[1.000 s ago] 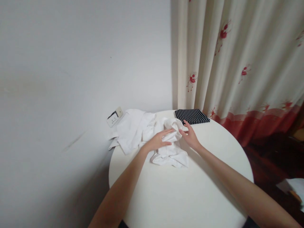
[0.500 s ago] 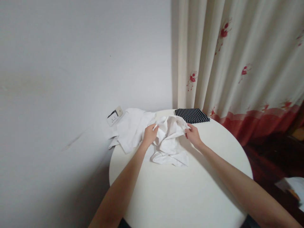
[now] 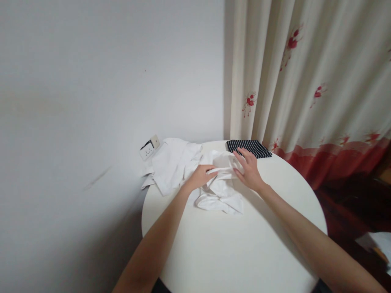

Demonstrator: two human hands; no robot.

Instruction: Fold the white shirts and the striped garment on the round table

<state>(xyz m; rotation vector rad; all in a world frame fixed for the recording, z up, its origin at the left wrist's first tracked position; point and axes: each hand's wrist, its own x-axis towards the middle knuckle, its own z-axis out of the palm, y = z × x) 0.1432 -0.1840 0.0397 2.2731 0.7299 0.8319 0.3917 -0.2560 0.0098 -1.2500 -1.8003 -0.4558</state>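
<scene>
White cloth [image 3: 220, 188] lies crumpled on the one round table [image 3: 238, 244], between and below your two hands in the head view. Your left hand [image 3: 199, 178] pinches its raised fold between thumb and fingers. Your right hand [image 3: 249, 170] has its fingers spread and thumb apart at the fold's other end; whether it touches, you can't tell. That fold runs left to right across you; the heap's near end trails toward you, one corner pointing right. More white fabric [image 3: 169, 165] bunches to your left, number of pieces unclear. One folded striped cloth [image 3: 259, 151] lies beyond your right hand.
</scene>
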